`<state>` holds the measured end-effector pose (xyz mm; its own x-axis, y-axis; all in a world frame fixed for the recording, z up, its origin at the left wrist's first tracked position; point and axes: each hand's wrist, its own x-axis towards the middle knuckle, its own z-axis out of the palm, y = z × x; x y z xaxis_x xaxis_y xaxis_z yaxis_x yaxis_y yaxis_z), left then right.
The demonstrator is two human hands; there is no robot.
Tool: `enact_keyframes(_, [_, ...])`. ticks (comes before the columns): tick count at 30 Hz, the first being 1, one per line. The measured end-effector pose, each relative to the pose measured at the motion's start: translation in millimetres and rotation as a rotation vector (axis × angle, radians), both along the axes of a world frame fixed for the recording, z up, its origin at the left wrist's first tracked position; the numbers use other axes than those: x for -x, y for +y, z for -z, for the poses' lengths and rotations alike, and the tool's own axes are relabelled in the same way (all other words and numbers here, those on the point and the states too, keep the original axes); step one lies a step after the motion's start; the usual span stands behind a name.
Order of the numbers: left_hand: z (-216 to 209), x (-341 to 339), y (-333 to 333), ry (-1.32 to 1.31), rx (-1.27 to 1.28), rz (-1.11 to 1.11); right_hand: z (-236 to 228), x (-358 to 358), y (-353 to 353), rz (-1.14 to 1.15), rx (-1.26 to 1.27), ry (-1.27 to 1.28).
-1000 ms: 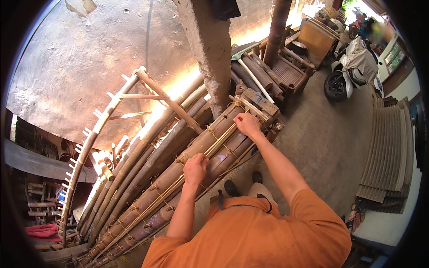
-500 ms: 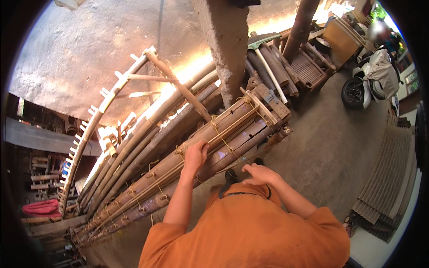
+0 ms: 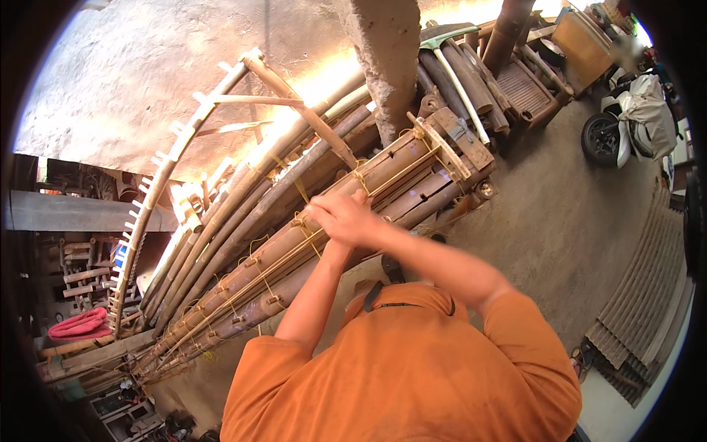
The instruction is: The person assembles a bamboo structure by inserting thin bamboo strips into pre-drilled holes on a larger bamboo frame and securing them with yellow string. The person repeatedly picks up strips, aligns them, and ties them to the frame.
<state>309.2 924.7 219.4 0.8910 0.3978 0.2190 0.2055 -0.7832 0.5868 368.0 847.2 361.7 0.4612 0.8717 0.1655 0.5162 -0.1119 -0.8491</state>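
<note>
A long bamboo frame (image 3: pixel 294 254) of thick parallel poles lies diagonally before me, bound at several places with thin yellow cord (image 3: pixel 255 245). My right hand (image 3: pixel 345 219) reaches across to the left over my left hand (image 3: pixel 359 197), at the middle of the frame. The right fingers are closed near a yellow cord that runs up from the poles; what they hold is hidden. Most of my left hand is covered by the right; its fingers look curled at the thin strips along the frame, and I cannot make out what they grip.
A wooden end block (image 3: pixel 460 147) closes the frame's far end, near a rough concrete post (image 3: pixel 381 59). Beyond the frame lie loose bamboo poles (image 3: pixel 243 214) and a curved, pegged bamboo piece (image 3: pixel 177 147). Corrugated sheets (image 3: pixel 633 287) and a covered motorbike (image 3: pixel 633 121) stand to the right.
My right hand has moved from in front of my body up and left, crossing over my left hand. My left hand has shifted slightly up and right in the picture.
</note>
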Motion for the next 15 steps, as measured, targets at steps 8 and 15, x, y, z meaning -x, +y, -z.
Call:
enact_keyframes(8, [-61,-10,-13,0.157,0.073,-0.094,81,-111,54,-0.123,0.181,0.599])
enact_keyframes(15, [-53,-6,-16,0.032,0.029,-0.168,40,-97,42,0.008,-0.045,0.774])
